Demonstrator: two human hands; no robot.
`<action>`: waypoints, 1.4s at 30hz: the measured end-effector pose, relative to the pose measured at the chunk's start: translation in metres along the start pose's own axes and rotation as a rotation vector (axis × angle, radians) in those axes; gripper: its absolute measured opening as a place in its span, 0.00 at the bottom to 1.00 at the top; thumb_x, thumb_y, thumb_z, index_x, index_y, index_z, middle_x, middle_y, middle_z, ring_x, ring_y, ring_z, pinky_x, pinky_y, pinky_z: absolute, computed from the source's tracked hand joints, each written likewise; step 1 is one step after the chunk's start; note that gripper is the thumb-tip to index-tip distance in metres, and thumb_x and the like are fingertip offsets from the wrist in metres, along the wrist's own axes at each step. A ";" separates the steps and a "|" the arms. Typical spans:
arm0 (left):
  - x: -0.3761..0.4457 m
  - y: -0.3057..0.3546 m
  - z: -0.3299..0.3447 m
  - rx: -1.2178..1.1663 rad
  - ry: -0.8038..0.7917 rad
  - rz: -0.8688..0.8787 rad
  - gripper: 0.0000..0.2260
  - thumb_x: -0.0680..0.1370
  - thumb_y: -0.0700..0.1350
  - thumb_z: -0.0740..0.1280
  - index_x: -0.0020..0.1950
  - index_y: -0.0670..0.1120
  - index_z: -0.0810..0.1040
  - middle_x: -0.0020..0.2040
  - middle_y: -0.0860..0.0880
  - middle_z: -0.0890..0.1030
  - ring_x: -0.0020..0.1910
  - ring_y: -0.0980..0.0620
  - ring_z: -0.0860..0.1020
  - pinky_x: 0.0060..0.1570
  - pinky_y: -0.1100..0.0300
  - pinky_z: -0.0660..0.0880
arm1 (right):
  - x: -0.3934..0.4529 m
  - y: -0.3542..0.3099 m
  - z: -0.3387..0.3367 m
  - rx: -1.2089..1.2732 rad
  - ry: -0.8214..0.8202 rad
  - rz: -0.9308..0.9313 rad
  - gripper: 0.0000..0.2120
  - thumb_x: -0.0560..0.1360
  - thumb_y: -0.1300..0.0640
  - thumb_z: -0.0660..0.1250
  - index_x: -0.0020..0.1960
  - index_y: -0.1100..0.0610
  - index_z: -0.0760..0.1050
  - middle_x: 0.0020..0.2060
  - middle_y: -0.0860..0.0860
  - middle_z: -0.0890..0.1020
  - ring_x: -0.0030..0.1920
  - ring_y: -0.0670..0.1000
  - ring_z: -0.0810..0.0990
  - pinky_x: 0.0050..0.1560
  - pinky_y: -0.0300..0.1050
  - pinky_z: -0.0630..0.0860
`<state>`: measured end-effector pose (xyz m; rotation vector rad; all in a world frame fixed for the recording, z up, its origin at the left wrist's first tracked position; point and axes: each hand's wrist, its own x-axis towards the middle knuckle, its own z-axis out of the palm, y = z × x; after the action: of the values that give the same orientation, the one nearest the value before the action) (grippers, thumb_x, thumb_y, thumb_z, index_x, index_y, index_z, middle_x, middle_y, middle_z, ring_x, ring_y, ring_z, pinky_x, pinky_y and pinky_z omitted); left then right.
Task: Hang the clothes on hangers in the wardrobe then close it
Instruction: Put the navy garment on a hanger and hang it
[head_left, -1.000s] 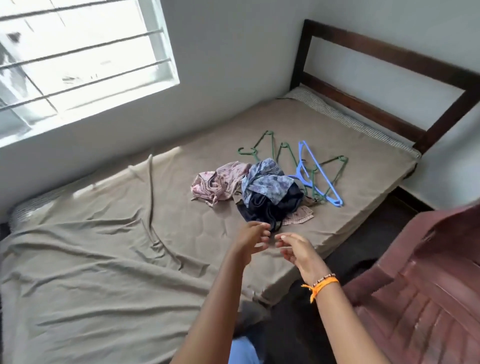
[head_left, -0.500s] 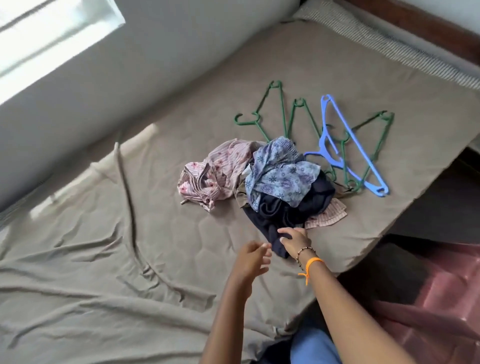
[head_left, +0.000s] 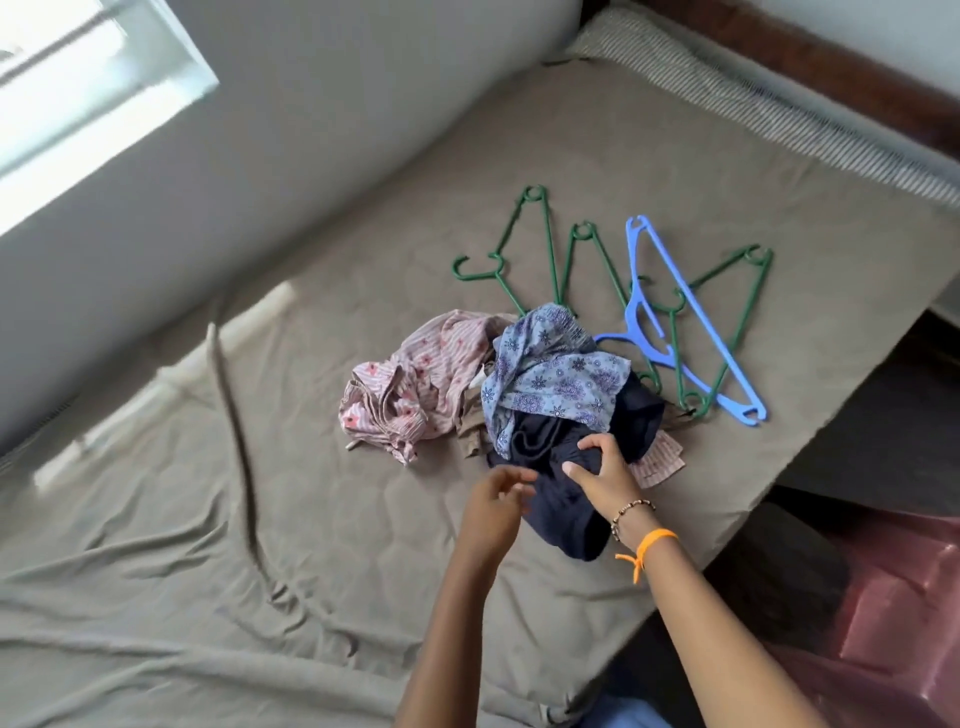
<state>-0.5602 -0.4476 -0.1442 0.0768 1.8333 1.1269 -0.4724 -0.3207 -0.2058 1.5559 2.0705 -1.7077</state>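
my right hand (head_left: 602, 470) grips the navy garment (head_left: 566, 514) at the pile's near edge on the bed (head_left: 208, 519); left hand (head_left: 493, 506) hovers loose, holding nothing. i'd lift slowly so the blue floral cloth (head_left: 550, 374) slides off.

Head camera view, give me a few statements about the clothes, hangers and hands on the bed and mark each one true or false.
1. The right hand grips the dark garment. True.
2. The blue hanger hangs in a wardrobe. False: it lies on the bed among the green hangers.
3. The floral blue cloth lies on top of the dark garment. True.
4. The left hand holds a green hanger. False: it holds nothing, beside the dark garment.
5. The pink striped garment lies right of the hangers. False: it lies left of the pile.
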 end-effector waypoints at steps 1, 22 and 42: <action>-0.001 0.013 0.002 0.004 -0.017 0.044 0.14 0.78 0.29 0.55 0.44 0.45 0.76 0.38 0.49 0.75 0.35 0.56 0.71 0.32 0.74 0.68 | -0.005 -0.011 -0.008 -0.032 -0.028 -0.033 0.13 0.74 0.63 0.68 0.55 0.56 0.68 0.52 0.50 0.73 0.53 0.51 0.72 0.51 0.42 0.66; -0.110 0.291 -0.017 0.128 0.230 0.737 0.31 0.65 0.47 0.78 0.64 0.54 0.69 0.63 0.44 0.70 0.62 0.43 0.71 0.64 0.49 0.70 | -0.201 -0.346 -0.246 -0.848 0.434 -1.193 0.26 0.69 0.71 0.57 0.43 0.38 0.77 0.39 0.43 0.80 0.40 0.49 0.70 0.51 0.48 0.68; -0.224 0.438 0.014 0.163 0.543 1.086 0.19 0.64 0.46 0.78 0.50 0.46 0.76 0.44 0.51 0.78 0.44 0.50 0.76 0.43 0.59 0.71 | -0.242 -0.410 -0.363 -0.479 0.167 -0.752 0.22 0.77 0.62 0.62 0.71 0.56 0.68 0.64 0.55 0.76 0.59 0.51 0.77 0.53 0.34 0.73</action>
<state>-0.5974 -0.2958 0.3222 1.0524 2.4292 1.8363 -0.4445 -0.1590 0.3700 0.8453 3.1030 -1.0466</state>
